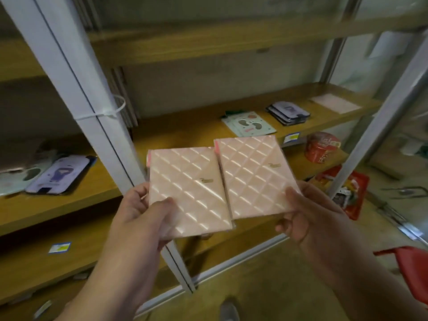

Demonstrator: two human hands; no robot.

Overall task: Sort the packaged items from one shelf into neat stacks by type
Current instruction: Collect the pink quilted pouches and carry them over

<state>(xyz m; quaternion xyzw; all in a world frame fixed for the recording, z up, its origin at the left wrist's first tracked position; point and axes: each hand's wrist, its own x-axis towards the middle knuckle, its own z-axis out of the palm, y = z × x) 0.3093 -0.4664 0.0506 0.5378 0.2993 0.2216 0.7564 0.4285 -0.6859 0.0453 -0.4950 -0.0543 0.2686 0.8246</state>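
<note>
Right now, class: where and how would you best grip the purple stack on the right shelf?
Pinch the purple stack by its long edges, coming from the front and above: it lies flat, packs slightly fanned, with bare shelf beside it.

Red stool (414, 272) lower right; zip tie (111, 111) around grey upright (76, 89).

Dim, warm indoor light falls from above, streaking glare along the quilted ridges of two pink packets (217, 181) held at centre, while the wide-angle lens bows the shelf uprights (76, 89) outward and soft blur smears the frame's corners and far shelves.
</note>
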